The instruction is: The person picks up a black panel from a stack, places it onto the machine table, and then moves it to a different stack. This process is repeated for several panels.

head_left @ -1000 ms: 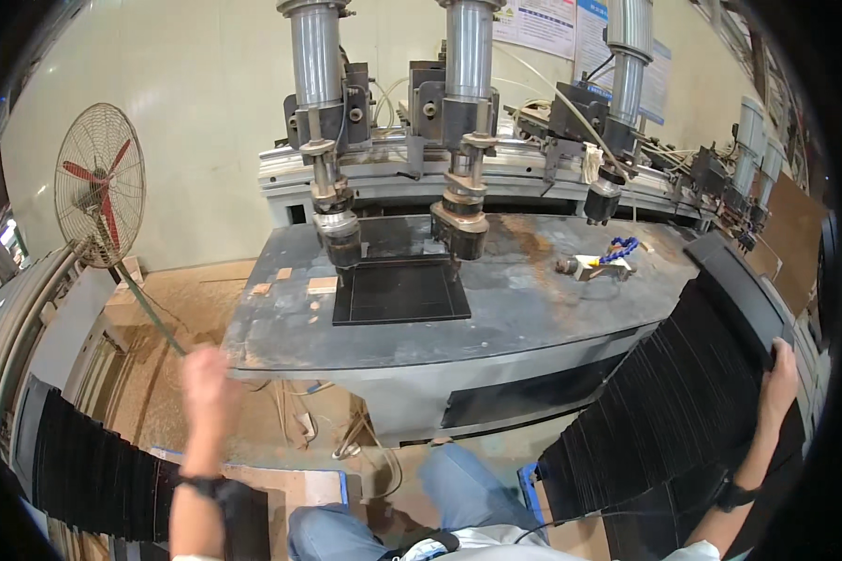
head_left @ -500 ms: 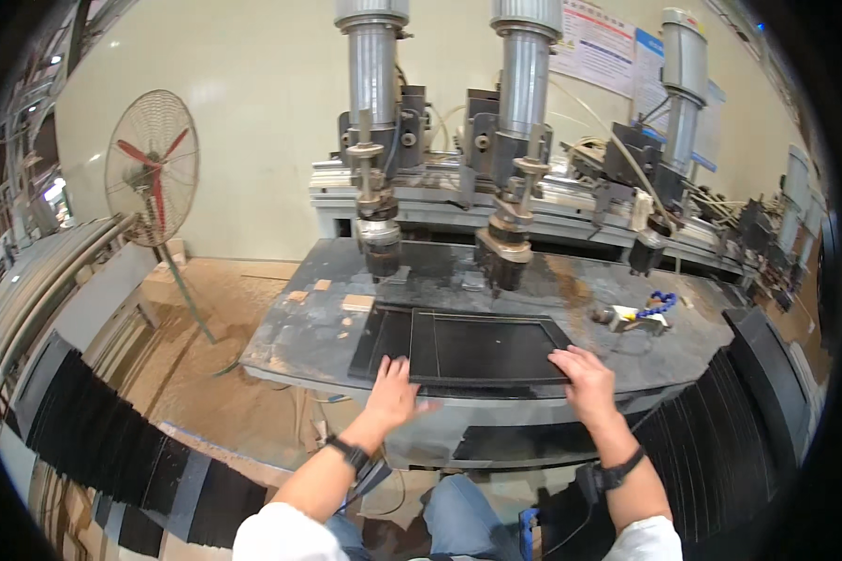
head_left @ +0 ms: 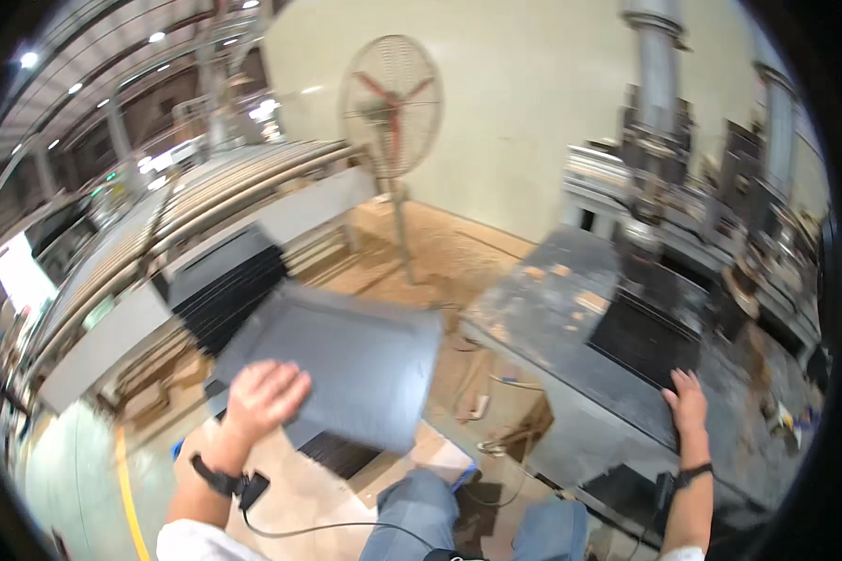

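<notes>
My left hand (head_left: 267,402) is closed on the near left edge of a dark grey flat panel (head_left: 355,351), its fingers over the top face. The panel is smeared by motion and hangs tilted above a stack at my left. On the machine table (head_left: 557,313) at the right lies a black framed panel (head_left: 641,341) under the drill heads. My right hand (head_left: 689,402) touches this panel's near right corner, fingers stretched out.
Dark panels (head_left: 229,290) are stacked beside a roller conveyor (head_left: 253,192) at the left. A caged fan (head_left: 393,107) stands behind on a sawdust-strewn floor. A drill head (head_left: 641,238) hangs over the table. Wood scraps (head_left: 589,301) lie on it.
The view has swung left. My left hand has left the black panel on the table and now holds a grey panel at the left. My right hand remains at the table panel.
</notes>
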Motion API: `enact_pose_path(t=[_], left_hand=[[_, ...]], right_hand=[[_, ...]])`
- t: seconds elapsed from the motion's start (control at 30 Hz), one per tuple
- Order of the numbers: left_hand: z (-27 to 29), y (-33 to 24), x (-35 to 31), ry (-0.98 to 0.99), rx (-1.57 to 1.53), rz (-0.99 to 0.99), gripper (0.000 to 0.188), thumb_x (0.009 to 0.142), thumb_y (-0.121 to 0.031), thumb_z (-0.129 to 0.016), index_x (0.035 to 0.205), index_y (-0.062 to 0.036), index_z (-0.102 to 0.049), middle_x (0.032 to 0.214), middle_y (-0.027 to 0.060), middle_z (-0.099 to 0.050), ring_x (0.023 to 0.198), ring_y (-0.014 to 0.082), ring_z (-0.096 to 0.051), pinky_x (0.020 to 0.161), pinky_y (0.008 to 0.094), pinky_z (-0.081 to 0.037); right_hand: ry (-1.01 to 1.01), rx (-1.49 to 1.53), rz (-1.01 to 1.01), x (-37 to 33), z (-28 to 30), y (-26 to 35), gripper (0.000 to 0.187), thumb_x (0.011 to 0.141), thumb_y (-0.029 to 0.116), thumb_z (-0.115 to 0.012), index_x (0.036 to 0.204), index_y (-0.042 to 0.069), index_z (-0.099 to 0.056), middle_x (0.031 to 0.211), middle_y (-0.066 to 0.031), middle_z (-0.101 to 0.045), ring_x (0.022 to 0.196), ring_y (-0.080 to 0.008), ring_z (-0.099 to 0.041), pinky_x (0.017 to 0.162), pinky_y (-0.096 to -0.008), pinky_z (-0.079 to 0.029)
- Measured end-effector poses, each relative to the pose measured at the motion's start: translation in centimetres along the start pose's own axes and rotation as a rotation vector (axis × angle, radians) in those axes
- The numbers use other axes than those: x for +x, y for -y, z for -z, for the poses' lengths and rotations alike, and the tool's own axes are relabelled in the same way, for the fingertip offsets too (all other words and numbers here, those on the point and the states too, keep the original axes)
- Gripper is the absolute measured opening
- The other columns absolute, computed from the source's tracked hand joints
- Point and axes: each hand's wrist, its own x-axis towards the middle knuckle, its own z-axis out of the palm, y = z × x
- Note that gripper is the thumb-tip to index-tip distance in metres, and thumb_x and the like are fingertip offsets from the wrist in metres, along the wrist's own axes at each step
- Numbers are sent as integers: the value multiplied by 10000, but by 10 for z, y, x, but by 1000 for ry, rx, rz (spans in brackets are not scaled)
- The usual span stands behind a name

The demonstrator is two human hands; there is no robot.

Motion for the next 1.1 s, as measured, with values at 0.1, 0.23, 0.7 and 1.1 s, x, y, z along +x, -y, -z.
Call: enact_pose_path(t=[0.1, 0.23, 0.7, 1.1], left_hand=[[4, 79, -15, 26, 217, 193, 333, 715, -100, -590, 1044, -98, -640, 1017, 86, -621, 941, 284, -587, 789, 390, -490], [-19, 171, -24, 75, 452, 435, 284, 774, -73, -553, 1047, -129, -609, 959, 24, -605, 904, 213, -566, 733, 348, -467], [-150, 269, -123, 219, 708, 636, 451, 978, -379, -426, 1338, -113, -486, 1373, 56, -480, 1286, 256, -411, 1027, 456, -322], [-202, -293, 274, -14, -901, -200, 535, 809, -416, -649, 1211, -72, -570, 1297, 114, -513, 1286, 303, -399, 1082, 515, -275]], right_hand=[[23, -65, -23, -1, -1, -10, 500, 784, 259, -683, 1221, 46, -569, 1279, -173, -549, 1246, -386, -442, 1019, -446, -384], [-31, -56, 60, 6, 27, 31, 596, 736, 217, -735, 1274, 70, -526, 1329, -160, -503, 1278, -375, -402, 1047, -461, -339], [-319, -1092, -935, -310, 440, 15, 451, 864, 244, -622, 1241, 14, -527, 1257, -162, -543, 1204, -322, -485, 1006, -388, -379], [-477, -910, -350, -289, 360, 74, 432, 671, -103, -559, 1079, 29, -616, 1092, -173, -637, 1063, -343, -597, 932, -402, -464]])
